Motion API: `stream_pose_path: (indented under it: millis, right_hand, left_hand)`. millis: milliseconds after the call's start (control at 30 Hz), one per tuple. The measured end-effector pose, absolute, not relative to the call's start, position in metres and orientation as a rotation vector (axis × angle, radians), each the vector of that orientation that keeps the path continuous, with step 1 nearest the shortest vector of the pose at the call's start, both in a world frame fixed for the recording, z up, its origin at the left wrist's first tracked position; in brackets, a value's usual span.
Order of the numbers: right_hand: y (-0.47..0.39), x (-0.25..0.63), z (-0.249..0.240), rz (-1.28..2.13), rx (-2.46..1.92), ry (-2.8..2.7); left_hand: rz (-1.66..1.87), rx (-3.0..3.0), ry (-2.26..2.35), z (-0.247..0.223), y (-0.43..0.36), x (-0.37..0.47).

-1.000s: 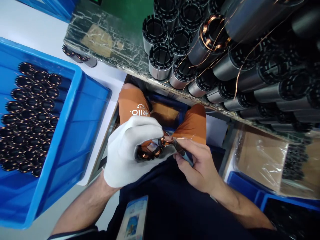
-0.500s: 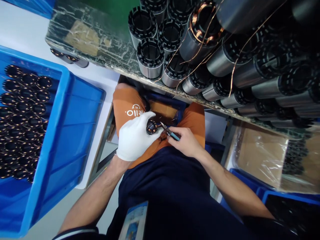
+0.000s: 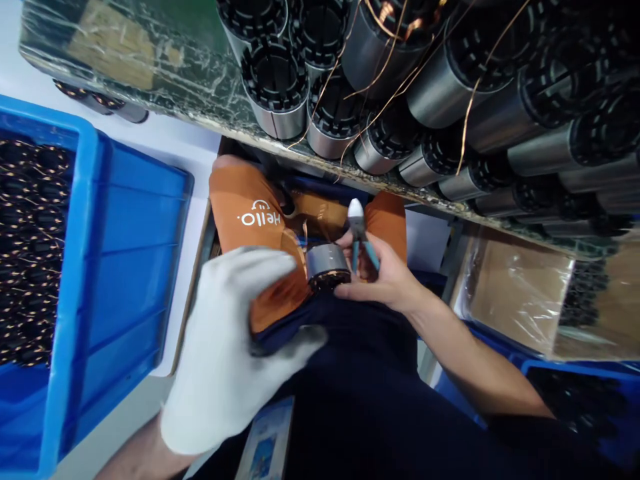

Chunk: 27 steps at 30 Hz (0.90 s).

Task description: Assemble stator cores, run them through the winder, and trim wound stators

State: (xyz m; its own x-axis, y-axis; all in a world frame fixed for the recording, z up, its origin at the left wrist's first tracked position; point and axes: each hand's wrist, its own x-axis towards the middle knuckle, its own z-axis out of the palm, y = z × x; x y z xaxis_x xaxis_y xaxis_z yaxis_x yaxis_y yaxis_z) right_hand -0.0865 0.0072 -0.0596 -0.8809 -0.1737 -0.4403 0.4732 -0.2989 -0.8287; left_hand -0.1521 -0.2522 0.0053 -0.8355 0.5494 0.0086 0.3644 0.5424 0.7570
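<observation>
My left hand [image 3: 225, 340], in a white glove, is raised left of my lap, a little blurred. Its thumb and fingers are spread in a C shape with nothing between them. My right hand [image 3: 387, 277] is bare and grips a motor stator [image 3: 327, 259] by its side, fingertips behind and thumb at the lower rim. The stator is a metal cylinder with copper windings at its lower end, lying sideways above my lap. Tucked in the same hand are cutting pliers [image 3: 357, 227] with blue-green handles, jaws pointing up. Thin copper wire [image 3: 305, 230] stands up beside the stator.
A bench edge [image 3: 165, 110] runs across in front, crowded with upright stators [image 3: 277, 87] and loose copper wires. At left stands a blue bin [image 3: 127, 253] with rows of wound stators. To the right are a plastic-lined carton [image 3: 510, 287] and another blue bin [image 3: 530, 367] of dark parts.
My left hand has let go of the stator and moved left and nearer the camera. The stator is now in my right hand, turned on its side, and the pliers have swung upward.
</observation>
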Motion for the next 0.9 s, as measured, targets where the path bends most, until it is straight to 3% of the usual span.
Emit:
stream_pose_path:
  millis: [233,500,900]
  right_hand:
    - [0.005,-0.074,-0.008,-2.268,-0.098,1.965]
    - [0.049,-0.063,0.053,-1.278,-0.355,2.603]
    - [0.058,-0.055,0.055,-0.791,-0.725,2.789]
  left_hand:
    - [1.576,0.373,1.29,0.0,-0.23,-0.154]
    - [1.549,0.388,1.434,0.02,-0.207,-0.158]
    - [1.41,0.526,1.553,0.009,-0.214,-0.158]
